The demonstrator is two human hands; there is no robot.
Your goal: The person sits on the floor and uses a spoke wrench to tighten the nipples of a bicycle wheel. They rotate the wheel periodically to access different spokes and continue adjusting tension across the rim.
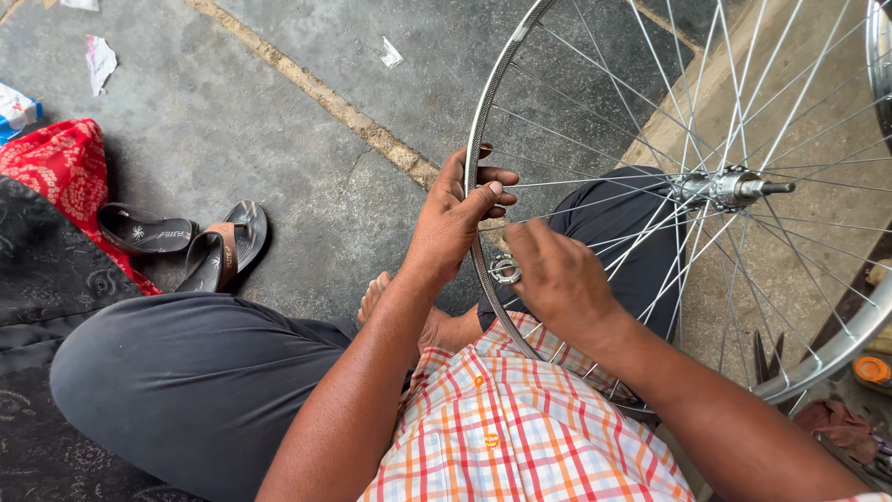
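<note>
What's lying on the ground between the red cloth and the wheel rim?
A pair of brown sandals on the concrete floor, seen in the head view.

One wheel (706,186), two sandals (186,240), two hands (455,218).

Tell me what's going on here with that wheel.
A person sits cross-legged on the concrete floor with a spoked bicycle wheel held upright over the lap. The left hand grips the metal rim, fingers curled around it. The right hand works a small round metal tool at the rim where a spoke meets it. A pair of sandals lies on the floor alongside.
</note>
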